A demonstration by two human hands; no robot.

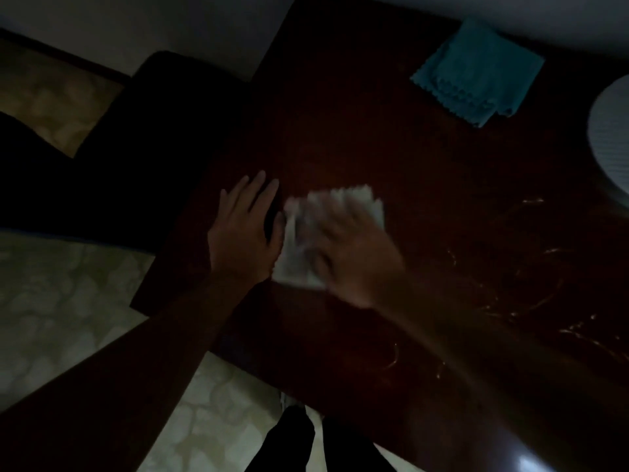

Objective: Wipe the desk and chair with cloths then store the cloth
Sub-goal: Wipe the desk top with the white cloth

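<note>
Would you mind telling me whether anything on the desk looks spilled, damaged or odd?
Thin glinting streaks mark the desk right of the white cloth; whether scratches or wet smears, I cannot tell. Nothing else stands out.

Surface: dark red-brown desk (pixel 391 137), dimly lit, wet streaks glinting at right.
Centre: white cloth (pixel 299 247) is lying flat under my right hand (pixel 354 257).
Beside it: my left hand (pixel 243 229) is resting flat on the wood.
Far side: teal cloth (pixel 476 71) is lying folded.
Right edge: white ribbed object (pixel 612 131) is sitting partly out of view.
</note>
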